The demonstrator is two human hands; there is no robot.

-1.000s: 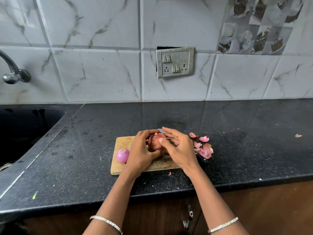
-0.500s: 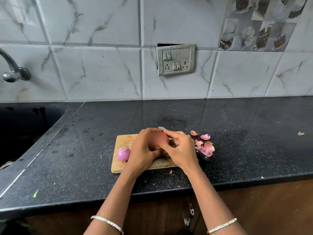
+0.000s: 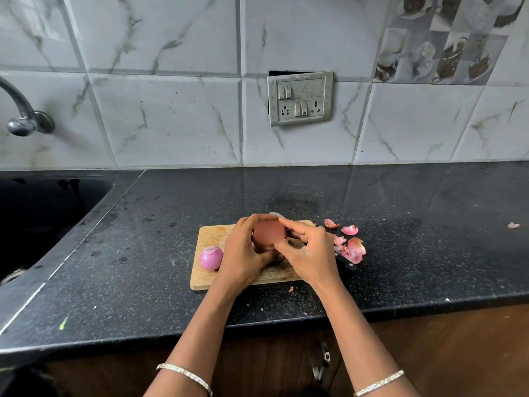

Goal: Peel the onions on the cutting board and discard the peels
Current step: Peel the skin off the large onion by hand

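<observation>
We are at the peeling step: our left hand [image 3: 243,253] and right hand [image 3: 310,253] curl their fingers around the brown onion [image 3: 269,234] above the cutting board [image 3: 213,233], and next we must, we think, strip its skin toward the peels [image 3: 352,249] lying right of it.

I see a brown-skinned onion [image 3: 269,234], still in its dry outer skin, gripped between both hands just above the wooden cutting board [image 3: 211,234] on the dark counter. A second, peeled onion [image 3: 211,258], glossy purple-pink, sits on the board's left end. A loose heap of pink peels [image 3: 350,245] lies on the counter just beside the board's right edge.
</observation>
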